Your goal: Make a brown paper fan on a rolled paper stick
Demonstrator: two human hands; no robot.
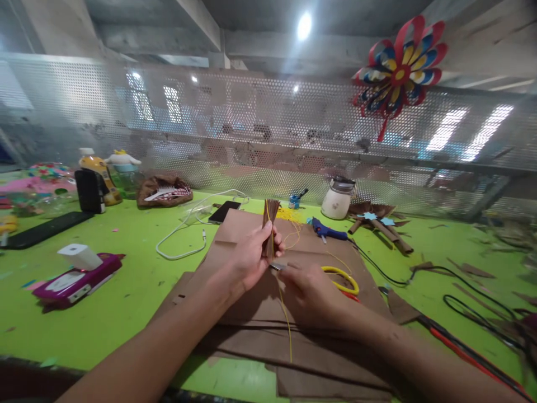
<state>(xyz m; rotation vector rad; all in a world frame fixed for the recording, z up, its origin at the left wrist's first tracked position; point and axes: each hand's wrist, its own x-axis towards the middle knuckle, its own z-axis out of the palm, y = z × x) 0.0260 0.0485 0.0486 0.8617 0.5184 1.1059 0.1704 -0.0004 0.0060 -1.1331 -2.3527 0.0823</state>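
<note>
My left hand (255, 252) is closed round a bundle of pleated brown paper (271, 212), held upright. A yellow thread (289, 336) runs along the bundle and hangs down below it. Just beneath the bundle, my right hand (312, 291) is closed on scissors. Their metal tip (276, 267) points at the base of the bundle, and a yellow handle loop (346, 274) shows behind the hand, with red inside it. How the fingers sit on the scissors is partly hidden. Brown paper sheets (243, 308) lie stacked under both hands.
A blue glue gun (329, 230) lies at the paper's far right corner, its black cord trailing right. Beyond are a phone (225, 212), a white jug (337, 198) and a brown paper piece with rolled tubes (386, 226). A purple power strip (79, 282) sits left; a long red-and-black tool (465, 350), right.
</note>
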